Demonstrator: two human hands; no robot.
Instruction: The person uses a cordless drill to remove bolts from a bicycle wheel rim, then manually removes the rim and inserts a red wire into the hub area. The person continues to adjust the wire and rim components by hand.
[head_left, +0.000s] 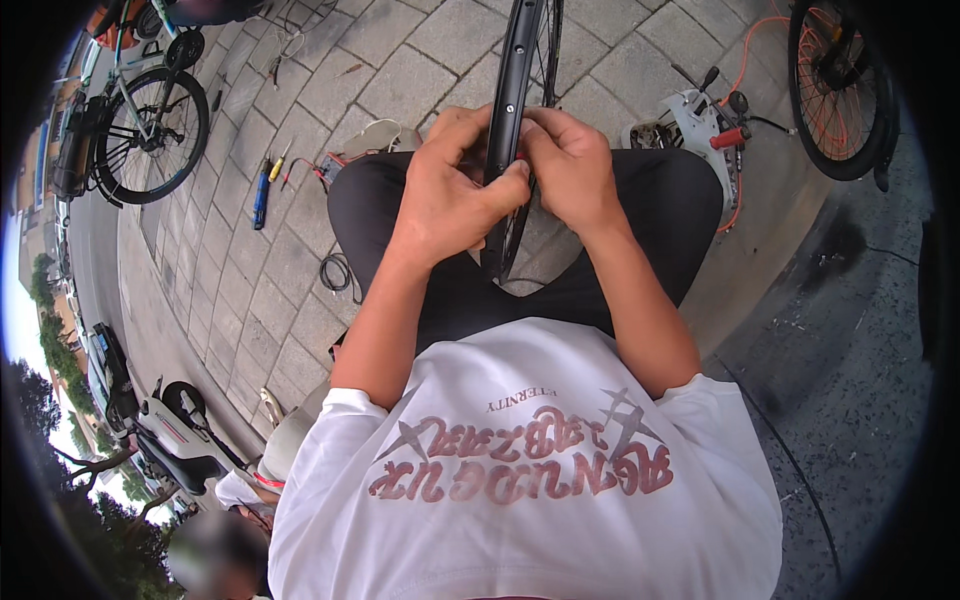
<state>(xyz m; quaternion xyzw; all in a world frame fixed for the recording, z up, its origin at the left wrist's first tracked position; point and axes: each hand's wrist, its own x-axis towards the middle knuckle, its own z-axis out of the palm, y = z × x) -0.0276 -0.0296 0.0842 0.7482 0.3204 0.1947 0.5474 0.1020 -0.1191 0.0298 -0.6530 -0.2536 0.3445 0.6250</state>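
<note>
A black bicycle wheel rim point(507, 85), with no tyre on it, stands upright between my knees, edge toward me. Thin spokes point(549, 50) run off its right side. My left hand point(450, 185) is closed round the rim from the left, its thumb lying across the rim. From the right, my right hand point(575, 165) closes on the rim at the same height, fingers bent and partly hidden behind it. A small red bit point(521, 155) shows between the two hands; what it is, I cannot make out.
On the paving at left lie a blue-handled tool point(261, 195), a yellow screwdriver point(279, 165) and a coiled black cable point(338, 272). A metal truing stand or similar device point(700, 125) with a red grip is at right, near another bicycle wheel point(835, 100). A bicycle point(150, 130) stands far left; a person point(225, 550) is lower left.
</note>
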